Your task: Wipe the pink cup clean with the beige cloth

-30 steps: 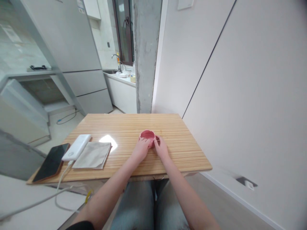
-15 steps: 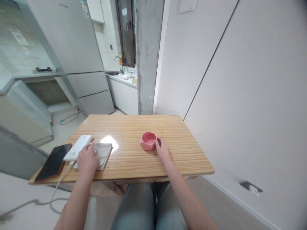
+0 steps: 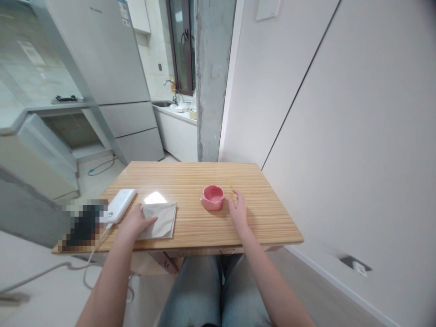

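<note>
A folded light-grey cloth (image 3: 163, 221) lies flat near the front left of the table. My left hand (image 3: 133, 222) rests on its left side, thumb stretched across the top and fingers apart at the edge. Just left of that hand is a white power bank (image 3: 121, 205) with a white cable plugged into its near end. Toward the middle right sits a small pink ashtray (image 3: 213, 198) with a notched rim, upright. My right hand (image 3: 239, 211) is beside it on the right, fingers parted and curved, with a small gap between hand and ashtray.
The wood-grain table (image 3: 190, 177) has a dark phone-like slab (image 3: 86, 225), blurred out, at its left corner. The cable (image 3: 98, 243) hangs over the front edge. A white wall (image 3: 323, 136) borders the right side; a fridge (image 3: 98, 59) and sink counter stand beyond.
The cloth has shifted right and turned squarer to the table, my left hand moving with it and its thumb spreading. My right hand has come away from the ashtray, its fingers opening.
</note>
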Action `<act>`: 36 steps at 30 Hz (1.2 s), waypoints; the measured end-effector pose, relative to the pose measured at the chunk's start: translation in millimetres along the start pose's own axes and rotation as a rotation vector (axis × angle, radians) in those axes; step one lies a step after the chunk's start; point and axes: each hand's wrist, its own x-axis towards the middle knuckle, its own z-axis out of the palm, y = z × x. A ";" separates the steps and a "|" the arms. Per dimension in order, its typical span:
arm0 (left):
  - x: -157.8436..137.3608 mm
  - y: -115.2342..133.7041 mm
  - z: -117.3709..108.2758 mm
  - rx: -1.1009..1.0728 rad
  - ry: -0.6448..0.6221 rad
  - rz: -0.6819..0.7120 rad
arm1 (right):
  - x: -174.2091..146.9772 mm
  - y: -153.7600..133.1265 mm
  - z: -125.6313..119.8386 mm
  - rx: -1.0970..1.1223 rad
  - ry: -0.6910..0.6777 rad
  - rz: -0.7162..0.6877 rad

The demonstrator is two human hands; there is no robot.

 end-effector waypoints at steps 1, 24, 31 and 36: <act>-0.9 3.4 1.0 -0.058 -0.026 0.023 | -1.7 -5.3 -2.7 0.015 0.006 -0.003; -13.8 185.3 69.6 -0.755 0.027 0.428 | 59.5 -80.0 -12.2 -0.381 -0.507 -0.140; -25.3 181.9 80.5 -0.534 0.125 0.463 | 29.3 -65.3 13.6 -0.666 -0.835 -0.229; -29.0 188.0 89.3 -0.902 0.102 0.407 | 35.0 -50.3 17.5 -0.572 -0.889 -0.225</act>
